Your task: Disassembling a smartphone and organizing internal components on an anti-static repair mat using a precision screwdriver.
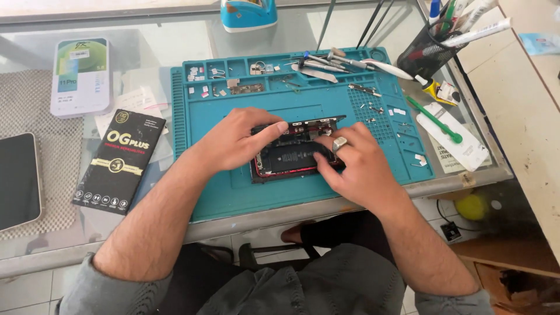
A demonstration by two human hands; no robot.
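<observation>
Grip, left hand: left hand (242, 140) lay palm down on the opened phone (291, 154), fingers pressed together and stretched toward three o'clock, fingertips bearing on the phone's upper part; it clasped nothing.
Grip, right hand: right hand (353, 166) rested on the phone's right end, fingers curled down onto the dark inner parts; whether they pinched any small piece could not be told. A silver ring (339, 142) sat on one finger.
Phone: open, red-edged, innards showing, lying lengthwise near the middle of the teal work mat (233, 192), between and under both hands.
Mat: on a glass table (175, 35); its top row of small trays, at twelve o'clock from the phone, held tiny screws and metal bits.
Tools: tweezers and screwdrivers (326, 61) lay at one o'clock from the phone, on the mat's upper edge.
Pen cup: black mesh cup (423, 55) with pens stood at two o'clock, off the mat.
Green-handled tool: lay on a white packet (461, 146) at three o'clock, just beside the mat.
Black box: flat black package (119, 160) lay at nine o'clock, just beside the mat.
White box: white phone-part package (80, 76) lay at ten o'clock, well apart.
Dark device: (17, 181) lay on a woven pad at the far nine o'clock edge.
Blue-and-white holder: (248, 14) stood at twelve o'clock, beyond the mat.
</observation>
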